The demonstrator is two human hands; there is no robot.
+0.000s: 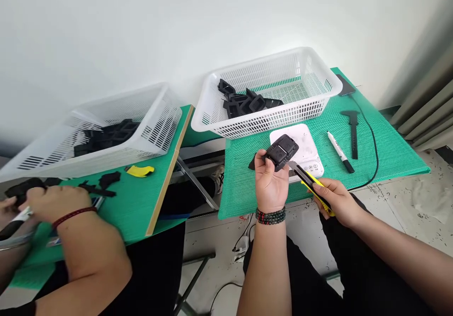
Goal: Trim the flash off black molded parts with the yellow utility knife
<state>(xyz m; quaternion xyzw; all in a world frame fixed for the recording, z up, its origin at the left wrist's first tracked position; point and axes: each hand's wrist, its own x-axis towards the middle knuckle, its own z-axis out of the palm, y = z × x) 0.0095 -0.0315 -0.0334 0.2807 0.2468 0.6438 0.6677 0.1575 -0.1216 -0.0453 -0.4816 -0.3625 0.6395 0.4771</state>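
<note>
A black moulded plastic part (282, 151) is gripped by my left hand (272, 181), held up over the front of a white digital scale (307, 148). My right hand (334, 198) is closed round the yellow handle of a utility knife (311, 182). Its blade is out and points up and left, with the tip close to the lower right edge of the black part; whether it touches cannot be made out. Behind my left hand a dark piece on the green mat (240, 179) is partly hidden.
Behind the scale, a white basket (267, 121) holds black parts. A marker (340, 152), a black caliper (354, 134) and a cable lie at the right. On the left table, another person's hands work beside a second basket (106, 162) and a yellow tool (139, 170).
</note>
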